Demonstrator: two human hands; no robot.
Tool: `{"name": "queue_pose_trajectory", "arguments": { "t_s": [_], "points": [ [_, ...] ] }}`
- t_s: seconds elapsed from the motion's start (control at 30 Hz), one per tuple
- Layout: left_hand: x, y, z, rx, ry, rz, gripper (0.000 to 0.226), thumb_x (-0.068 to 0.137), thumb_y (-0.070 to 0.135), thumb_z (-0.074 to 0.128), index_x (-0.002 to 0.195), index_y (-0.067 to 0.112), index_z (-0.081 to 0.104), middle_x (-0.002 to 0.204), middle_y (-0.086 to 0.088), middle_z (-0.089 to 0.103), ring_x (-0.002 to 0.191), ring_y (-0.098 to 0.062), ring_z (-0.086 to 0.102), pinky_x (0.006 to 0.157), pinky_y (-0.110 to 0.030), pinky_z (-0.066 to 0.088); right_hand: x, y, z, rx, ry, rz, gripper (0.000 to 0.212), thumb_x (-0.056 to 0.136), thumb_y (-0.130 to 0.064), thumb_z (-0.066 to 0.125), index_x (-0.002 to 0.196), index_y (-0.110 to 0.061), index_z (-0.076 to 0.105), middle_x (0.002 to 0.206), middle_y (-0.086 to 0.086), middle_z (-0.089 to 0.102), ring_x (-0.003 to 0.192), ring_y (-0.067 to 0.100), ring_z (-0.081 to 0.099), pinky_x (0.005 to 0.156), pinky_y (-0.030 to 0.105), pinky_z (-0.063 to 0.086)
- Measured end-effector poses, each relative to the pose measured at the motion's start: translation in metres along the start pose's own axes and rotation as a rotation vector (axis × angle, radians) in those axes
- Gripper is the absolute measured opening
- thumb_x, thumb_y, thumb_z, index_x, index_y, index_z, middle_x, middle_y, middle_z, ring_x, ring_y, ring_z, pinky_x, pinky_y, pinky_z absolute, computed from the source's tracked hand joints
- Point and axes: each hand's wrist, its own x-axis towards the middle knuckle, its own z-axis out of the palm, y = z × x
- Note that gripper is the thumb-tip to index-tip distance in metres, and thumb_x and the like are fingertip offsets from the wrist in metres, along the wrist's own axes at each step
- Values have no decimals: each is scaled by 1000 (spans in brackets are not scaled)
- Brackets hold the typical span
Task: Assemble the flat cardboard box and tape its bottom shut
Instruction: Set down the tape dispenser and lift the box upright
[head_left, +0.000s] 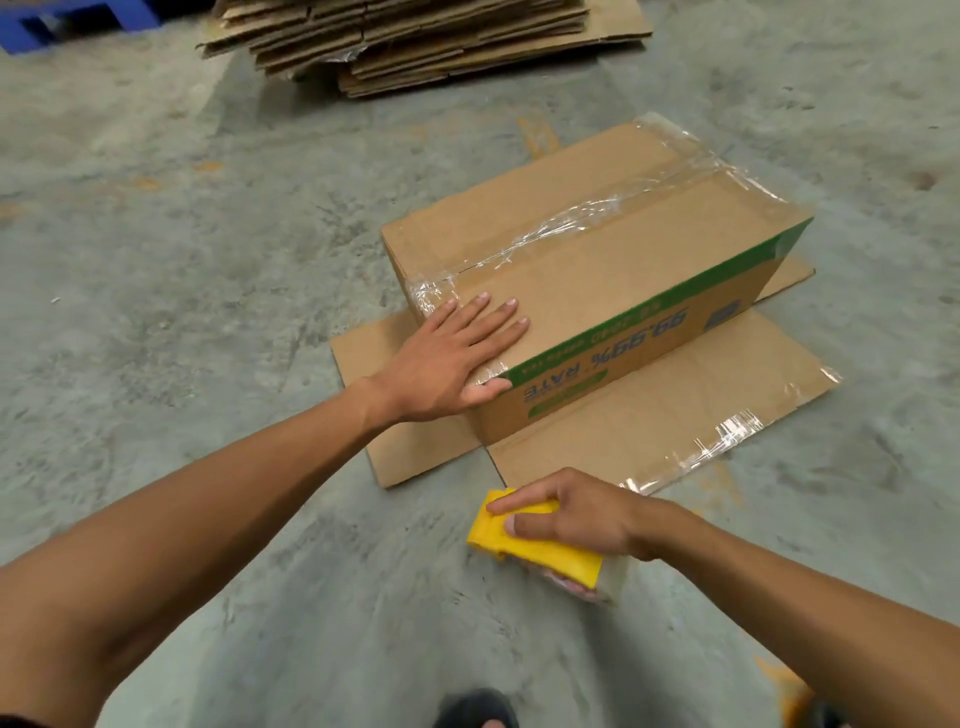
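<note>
A brown cardboard box (623, 270) with green upside-down print on its side stands on the concrete floor, its closed flaps facing up. Wrinkled clear tape (587, 218) runs along the middle seam and over both ends. The box's other flaps (649, 415) lie spread flat on the floor around it. My left hand (457, 358) rests flat, fingers apart, on the near left corner of the top. My right hand (571, 514) grips a yellow tape dispenser (524, 540) with a clear roll, held above the floor in front of the box.
A stack of flattened cardboard boxes (415, 36) lies on the floor at the back. A blue pallet corner (52, 21) shows at the top left. A dark shoe (475, 709) is at the bottom edge. Grey concrete floor (208, 260) surrounds the box.
</note>
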Motion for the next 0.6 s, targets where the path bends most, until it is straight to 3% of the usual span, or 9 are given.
{"name": "queue_pose_trajectory", "arguments": {
  "t_s": [0.07, 0.13, 0.27, 0.37, 0.43, 0.53, 0.6],
  "points": [
    [-9, -16, -5, -33, -32, -34, 73, 93, 65, 24, 155, 31, 6, 162, 8, 1, 151, -23, -1, 121, -43, 2, 4, 0, 12, -384, 58, -138, 39, 93, -41, 60, 132, -45, 59, 142, -6, 57, 114, 16, 58, 83, 16, 48],
    [-21, -35, -9, -33, -70, -76, 76, 92, 67, 26, 155, 32, 2, 161, 10, -3, 151, -22, -3, 121, -42, 1, 5, 5, 22, -666, -4, -225, 47, 95, -41, 52, 140, -53, 44, 142, 3, 56, 126, 28, 48, 99, 30, 39],
    [-54, -74, -13, -97, -105, -199, 76, 92, 65, 28, 155, 31, 3, 161, 6, -3, 150, -24, -5, 121, -44, 6, 7, 25, 35, -1018, -152, -424, 67, 94, -29, 47, 152, -49, 20, 119, 19, 60, 110, 37, 54, 89, 41, 44],
    [-75, -88, -14, -159, -72, -344, 71, 95, 55, 36, 156, 29, 9, 163, 4, 2, 150, -27, -1, 121, -48, 13, 14, 44, 36, -1179, -226, -520, 72, 96, -18, 46, 154, -46, 13, 121, 22, 55, 107, 40, 55, 85, 45, 45],
    [-79, -89, -13, -185, -34, -381, 69, 97, 48, 40, 156, 27, 11, 163, 2, 5, 151, -27, 0, 121, -49, 14, 17, 58, 32, -1290, -217, -632, 73, 95, -13, 47, 153, -46, 17, 119, 19, 59, 102, 38, 61, 87, 43, 48],
    [-76, -80, -5, -260, 48, -439, 68, 98, 43, 45, 156, 25, 13, 164, 2, 7, 151, -24, -2, 123, -43, 9, 19, 82, 23, -1539, -137, -820, 63, 86, -28, 52, 142, -52, 37, 92, 1, 67, 78, 18, 68, 75, 28, 53],
    [-73, -69, 2, -286, 136, -481, 67, 99, 42, 46, 156, 23, 16, 163, 2, 10, 151, -23, -2, 122, -38, 6, 18, 84, 18, -1572, -170, -843, 59, 88, -35, 54, 140, -56, 38, 92, 0, 65, 81, 18, 67, 77, 28, 53]
  ]
}}
